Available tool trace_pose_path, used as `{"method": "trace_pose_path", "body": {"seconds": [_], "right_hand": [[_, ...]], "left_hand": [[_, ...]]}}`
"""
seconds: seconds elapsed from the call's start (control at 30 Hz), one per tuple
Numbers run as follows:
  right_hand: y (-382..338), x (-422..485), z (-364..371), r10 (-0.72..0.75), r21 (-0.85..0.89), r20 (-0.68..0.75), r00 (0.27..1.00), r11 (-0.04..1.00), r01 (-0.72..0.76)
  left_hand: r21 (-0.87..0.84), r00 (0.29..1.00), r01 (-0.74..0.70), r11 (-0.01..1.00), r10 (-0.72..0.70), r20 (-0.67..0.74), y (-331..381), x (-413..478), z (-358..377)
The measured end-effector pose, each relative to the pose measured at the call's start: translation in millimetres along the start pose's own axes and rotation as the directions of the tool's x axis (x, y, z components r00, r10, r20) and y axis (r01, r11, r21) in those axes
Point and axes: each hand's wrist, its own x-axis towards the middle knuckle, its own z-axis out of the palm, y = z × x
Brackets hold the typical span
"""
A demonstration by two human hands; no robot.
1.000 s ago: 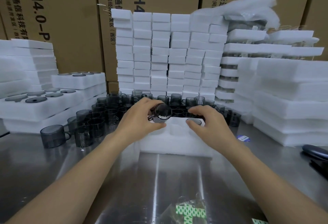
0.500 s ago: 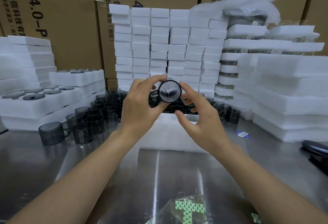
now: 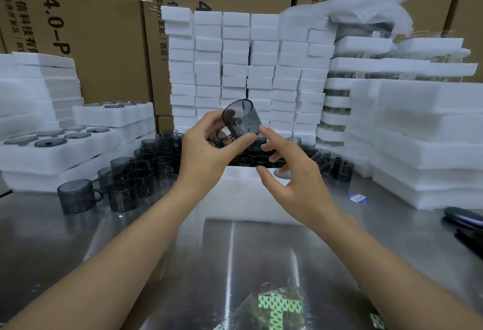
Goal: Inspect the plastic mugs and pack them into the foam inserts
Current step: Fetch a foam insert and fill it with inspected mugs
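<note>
Big brown cardboard boxes (image 3: 104, 29) fill the back. One has "AH4.0-P" printed on it beside lines of Chinese writing. In front of them stands a tall wall of white foam blocks (image 3: 248, 68), with thick foam slabs (image 3: 428, 125) piled on the right. The shiny metal worktop (image 3: 156, 238) carries it all.

On the left, stacked foam inserts (image 3: 78, 146) have gray mugs sitting in their round holes. One more foam insert (image 3: 235, 193) lies in the middle, under the hands. Many loose mugs (image 3: 146, 162) crowd together behind it.

The left hand (image 3: 206, 157) pinches one smoky gray mug (image 3: 241, 119), tilted, up in the air above the middle insert. The right hand (image 3: 295, 183) is open with its fingers spread. Its first finger is just beside the mug, and I cannot tell if it touches.

A small blue label (image 3: 358, 198) lies on the right, too tiny to read.
</note>
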Motion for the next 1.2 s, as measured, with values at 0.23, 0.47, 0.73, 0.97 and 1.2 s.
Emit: {"method": "trace_pose_path", "body": {"seconds": [0.23, 0.47, 0.73, 0.97, 1.2], "right_hand": [[-9, -1, -3, -0.005, 0.016, 0.074, 0.997, 1.000, 0.004], [-11, -1, -4, 0.014, 0.034, 0.095, 0.995, 0.999, -0.017], [-12, 1, -2, 0.115, 0.081, -0.001, 0.993, 0.990, -0.114], [-21, 1, 2, 0.454, 0.297, -0.026, 0.891, 0.855, -0.426], [-32, 6, 2, 0.629, 0.586, 0.129, 0.767, 0.575, -0.571]], "left_hand": [[-0.139, 0.806, 0.565, 0.813, -0.508, 0.303, -2, 6, -3], [-0.131, 0.725, 0.656, 0.743, -0.573, 0.382, -5, 5, 1], [-0.027, 0.857, 0.495, 0.869, -0.483, 0.178, -2, -1, 3], [-0.017, 0.854, 0.483, 0.875, -0.467, 0.232, -1, -5, 9], [-0.002, 0.844, 0.478, 0.878, -0.459, 0.278, -3, -8, 10]]}}
